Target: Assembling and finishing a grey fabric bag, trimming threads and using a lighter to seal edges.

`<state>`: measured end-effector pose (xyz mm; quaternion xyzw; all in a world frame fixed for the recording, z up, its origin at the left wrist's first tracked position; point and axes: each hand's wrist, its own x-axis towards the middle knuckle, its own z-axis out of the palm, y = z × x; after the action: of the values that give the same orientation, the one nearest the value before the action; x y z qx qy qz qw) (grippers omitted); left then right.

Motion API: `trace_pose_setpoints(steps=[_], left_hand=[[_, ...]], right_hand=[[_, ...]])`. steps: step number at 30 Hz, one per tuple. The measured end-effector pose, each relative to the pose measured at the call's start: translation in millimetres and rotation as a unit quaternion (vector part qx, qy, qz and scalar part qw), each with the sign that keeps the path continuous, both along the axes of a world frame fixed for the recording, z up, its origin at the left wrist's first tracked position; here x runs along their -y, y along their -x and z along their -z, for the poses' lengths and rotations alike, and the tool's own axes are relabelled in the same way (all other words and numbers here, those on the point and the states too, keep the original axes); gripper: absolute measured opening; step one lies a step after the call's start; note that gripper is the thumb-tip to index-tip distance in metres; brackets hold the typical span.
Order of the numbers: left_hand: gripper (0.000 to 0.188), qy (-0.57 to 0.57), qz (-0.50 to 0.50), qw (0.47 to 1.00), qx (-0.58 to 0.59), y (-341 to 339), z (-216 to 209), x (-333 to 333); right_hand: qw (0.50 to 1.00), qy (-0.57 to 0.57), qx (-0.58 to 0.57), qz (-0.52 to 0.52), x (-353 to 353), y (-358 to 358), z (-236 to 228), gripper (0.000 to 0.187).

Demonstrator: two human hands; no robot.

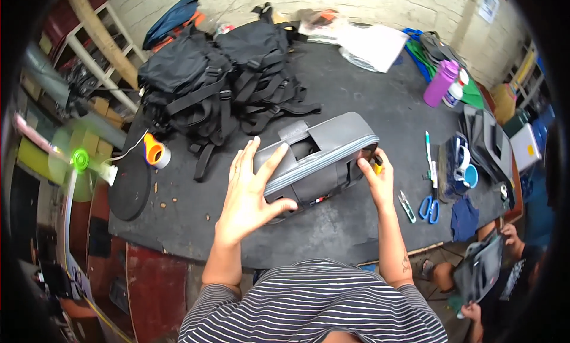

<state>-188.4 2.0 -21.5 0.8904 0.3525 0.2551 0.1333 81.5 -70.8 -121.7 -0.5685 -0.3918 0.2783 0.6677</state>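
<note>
A grey box-shaped bag [323, 159] lies tilted in front of me, with a pale blue-grey zipper band along its long edge and a dark opening in its upper face. My left hand [252, 191] rests at the bag's left end, fingers spread wide and thumb stretched out along the near side. At the right end, my right hand [380, 175] is closed at the corner by the zipper's end. Between its thumb and fingers shows a small yellow and dark thing [377, 164], mostly hidden, whose kind I cannot make out.
Black strapped bags [219, 76] are heaped at the back left. On the right lie blue scissors [429, 209], thread snips [407, 206], a purple bottle [441, 83] and a blue mug [469, 175]. A fan [80, 160] spins at left; another person holds a dark bag [478, 269] lower right.
</note>
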Motion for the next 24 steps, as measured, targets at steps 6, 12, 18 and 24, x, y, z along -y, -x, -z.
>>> trace_pose_setpoints(steps=[6, 12, 18, 24], left_hand=[[0.069, 0.074, -0.033, 0.982, 0.170, 72.2, -4.1, -18.6], [0.062, 0.313, -0.136, 0.921, 0.189, 227.8, -9.3, -47.1], [0.063, 0.135, -0.368, 0.914, 0.100, 281.4, 41.0, -85.9], [0.119, 0.159, -0.267, 0.939, -0.149, 165.6, 55.4, -36.1]], right_hand=[[0.998, 0.037, 0.037, -0.045, 21.0, 16.6, 5.8, 0.036], [0.990, 0.118, -0.069, -0.033, 37.4, 6.4, 40.6, 0.026], [0.993, 0.105, 0.031, 0.054, 53.7, -11.8, 71.5, 0.037], [0.969, 0.115, 0.162, 0.148, 74.3, -27.3, 105.4, 0.050]])
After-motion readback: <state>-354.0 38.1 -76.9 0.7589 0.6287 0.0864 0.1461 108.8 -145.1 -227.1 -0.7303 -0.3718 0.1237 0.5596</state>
